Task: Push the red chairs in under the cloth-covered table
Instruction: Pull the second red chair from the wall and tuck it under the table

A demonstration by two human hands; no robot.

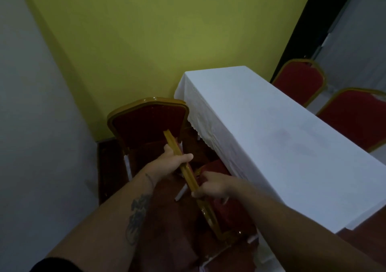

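A long table under a white cloth (271, 136) runs from the middle to the lower right. I stand at its near side over a red chair with a gold frame (189, 172), its red seat partly tucked beneath the cloth's hanging edge. My left hand (175, 161) grips the top rail of the chair back. My right hand (213, 186) grips the same rail closer to me. A second red chair (146, 121) stands beyond it at the table's end, its back toward me. Two more red chairs (298, 81) (355, 117) stand along the far side.
A yellow-green wall (156, 42) closes the space behind the table's end, and a pale wall (37, 125) runs along the left. The floor (110, 167) is dark reddish-brown. A dark door frame (302, 31) rises at the upper right.
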